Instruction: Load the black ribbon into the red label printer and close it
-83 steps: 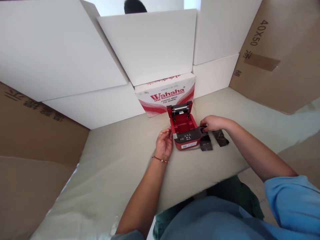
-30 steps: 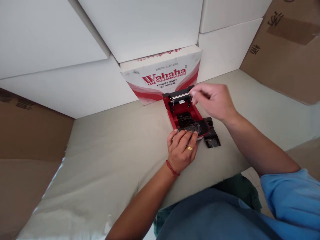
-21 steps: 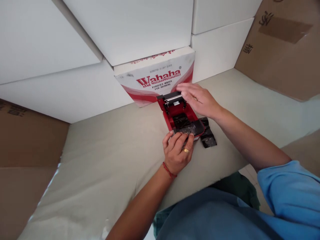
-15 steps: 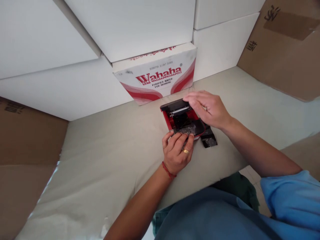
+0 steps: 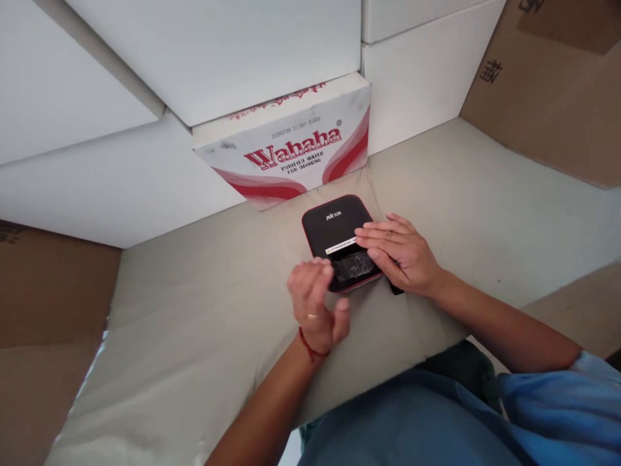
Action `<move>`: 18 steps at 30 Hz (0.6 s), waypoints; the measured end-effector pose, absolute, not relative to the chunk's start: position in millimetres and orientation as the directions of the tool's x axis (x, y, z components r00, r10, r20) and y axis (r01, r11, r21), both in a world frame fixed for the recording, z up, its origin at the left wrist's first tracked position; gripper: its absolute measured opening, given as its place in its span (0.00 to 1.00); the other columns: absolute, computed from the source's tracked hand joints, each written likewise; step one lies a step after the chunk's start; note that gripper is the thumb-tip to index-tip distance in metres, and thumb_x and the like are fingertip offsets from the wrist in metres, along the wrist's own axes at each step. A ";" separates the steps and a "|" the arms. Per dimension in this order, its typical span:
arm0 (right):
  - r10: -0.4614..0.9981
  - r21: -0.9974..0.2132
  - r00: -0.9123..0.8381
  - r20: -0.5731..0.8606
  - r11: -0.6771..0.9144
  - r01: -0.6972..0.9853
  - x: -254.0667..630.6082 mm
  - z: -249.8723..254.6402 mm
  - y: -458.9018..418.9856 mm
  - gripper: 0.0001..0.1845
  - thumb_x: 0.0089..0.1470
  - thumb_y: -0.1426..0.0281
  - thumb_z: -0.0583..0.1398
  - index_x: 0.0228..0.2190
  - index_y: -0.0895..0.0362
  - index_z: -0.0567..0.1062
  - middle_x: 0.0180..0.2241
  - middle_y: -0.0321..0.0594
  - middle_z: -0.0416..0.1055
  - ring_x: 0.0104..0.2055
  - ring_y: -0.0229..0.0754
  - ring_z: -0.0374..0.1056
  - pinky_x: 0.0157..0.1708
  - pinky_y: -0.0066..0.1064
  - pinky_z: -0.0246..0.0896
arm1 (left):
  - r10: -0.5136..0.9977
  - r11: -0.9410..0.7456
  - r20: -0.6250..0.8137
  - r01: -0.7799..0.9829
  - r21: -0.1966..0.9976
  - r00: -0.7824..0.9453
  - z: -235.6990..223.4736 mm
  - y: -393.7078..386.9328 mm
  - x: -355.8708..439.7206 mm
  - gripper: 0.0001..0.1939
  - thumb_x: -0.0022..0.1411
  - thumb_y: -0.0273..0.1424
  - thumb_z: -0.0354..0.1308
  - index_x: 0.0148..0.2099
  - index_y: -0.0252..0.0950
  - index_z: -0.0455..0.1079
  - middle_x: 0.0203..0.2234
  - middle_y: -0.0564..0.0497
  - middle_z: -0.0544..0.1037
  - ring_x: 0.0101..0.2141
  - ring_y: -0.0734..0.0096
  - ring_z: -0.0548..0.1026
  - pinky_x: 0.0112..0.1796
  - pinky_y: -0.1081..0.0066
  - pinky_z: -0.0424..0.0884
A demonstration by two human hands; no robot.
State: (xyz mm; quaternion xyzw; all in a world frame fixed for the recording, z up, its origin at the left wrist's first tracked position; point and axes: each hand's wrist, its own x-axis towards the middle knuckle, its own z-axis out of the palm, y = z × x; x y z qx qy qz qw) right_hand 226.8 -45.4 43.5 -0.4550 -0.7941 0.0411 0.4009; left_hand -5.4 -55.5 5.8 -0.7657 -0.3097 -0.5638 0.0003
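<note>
Lid swung down; red-black printer now closed, strip protruding.

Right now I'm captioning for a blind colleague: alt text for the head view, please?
A person's right hand lies on a closed, black-topped device; their left hand, blurred, is at its near left corner. A Wahaha carton stands behind it.

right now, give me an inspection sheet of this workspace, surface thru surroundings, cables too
surface: pale cloth, wrinkled
things in hand: black-and-red device, lid down; shiny black strip across its front
clutter: small dark piece, partly hidden beside the right hand
hands: right hand flat on the device; left hand at its front-left, blurred, contact unclear
cables: nothing seen
surroundings: Wahaha carton behind, white boxes, brown cardboard both sides
</note>
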 end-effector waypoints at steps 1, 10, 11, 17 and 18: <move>0.747 -0.429 -0.257 0.614 0.588 0.685 225.9 42.1 -45.0 0.17 0.76 0.67 0.57 0.53 0.51 0.86 0.57 0.39 0.86 0.63 0.44 0.80 0.73 0.46 0.61 | 0.526 -0.774 0.840 0.485 0.407 0.134 5.3 -52.3 -8.7 0.28 0.80 0.40 0.51 0.77 0.41 0.65 0.60 0.38 0.81 0.61 0.51 0.78 0.65 0.48 0.70; 0.750 -0.421 -0.258 0.609 0.581 0.697 225.3 39.9 -46.7 0.17 0.75 0.69 0.57 0.52 0.50 0.86 0.58 0.38 0.86 0.63 0.44 0.80 0.74 0.47 0.59 | 0.601 -0.706 0.793 0.531 0.470 0.098 1.3 -35.6 -11.6 0.23 0.81 0.34 0.46 0.70 0.40 0.72 0.48 0.44 0.87 0.53 0.57 0.81 0.63 0.52 0.68; 0.744 -0.420 -0.256 0.617 0.587 0.692 225.2 38.8 -46.3 0.17 0.75 0.69 0.57 0.52 0.50 0.86 0.57 0.38 0.86 0.63 0.44 0.80 0.73 0.46 0.59 | 0.596 -0.711 0.796 0.532 0.461 0.106 0.6 -35.0 -11.1 0.23 0.81 0.34 0.47 0.70 0.40 0.72 0.48 0.44 0.87 0.53 0.56 0.81 0.61 0.53 0.69; 0.724 -0.475 -0.215 0.656 0.617 0.627 224.9 29.3 -42.6 0.18 0.76 0.67 0.55 0.54 0.52 0.85 0.57 0.41 0.86 0.63 0.45 0.79 0.72 0.49 0.59 | 0.657 -0.700 0.748 0.449 0.555 0.100 -12.6 -33.1 -13.3 0.23 0.79 0.36 0.54 0.71 0.42 0.68 0.54 0.43 0.81 0.57 0.55 0.77 0.60 0.54 0.71; 0.717 -0.485 -0.216 0.663 0.631 0.605 225.3 28.2 -43.1 0.19 0.76 0.66 0.55 0.54 0.52 0.84 0.58 0.43 0.86 0.63 0.46 0.78 0.72 0.50 0.59 | 0.677 -0.693 0.732 0.402 0.599 0.076 -15.2 -33.3 -12.9 0.23 0.78 0.37 0.55 0.71 0.43 0.67 0.56 0.43 0.80 0.58 0.55 0.76 0.62 0.53 0.70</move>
